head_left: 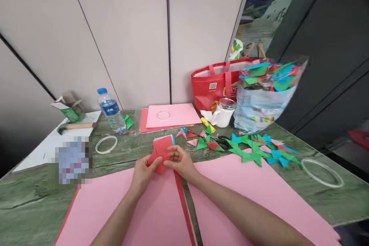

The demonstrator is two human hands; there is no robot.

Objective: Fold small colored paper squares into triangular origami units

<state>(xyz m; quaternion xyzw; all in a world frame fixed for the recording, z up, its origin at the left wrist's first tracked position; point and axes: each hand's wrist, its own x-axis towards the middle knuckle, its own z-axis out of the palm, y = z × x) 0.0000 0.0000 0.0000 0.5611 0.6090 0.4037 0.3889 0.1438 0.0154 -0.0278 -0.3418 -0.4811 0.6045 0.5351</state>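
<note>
Both my hands meet over a small red paper piece (159, 158) near the middle of the table. My left hand (143, 173) pinches its lower left edge, fingers closed on it. My right hand (180, 162) grips its right side with thumb and fingers closed. Just behind lies a small stack of coloured paper squares (164, 143), red on top. Large pink sheets (253, 188) lie under my forearms, with a red sheet edge (183, 200) showing between them.
Folded green, blue, pink and red paper triangles (253, 150) lie at the right, with black scissors (223, 142) among them. Behind stand a clear bag of folded pieces (263, 100), a red tote (213, 84), a white mug (223, 113), a water bottle (111, 109), a hammer (76, 126) and white rings (106, 144).
</note>
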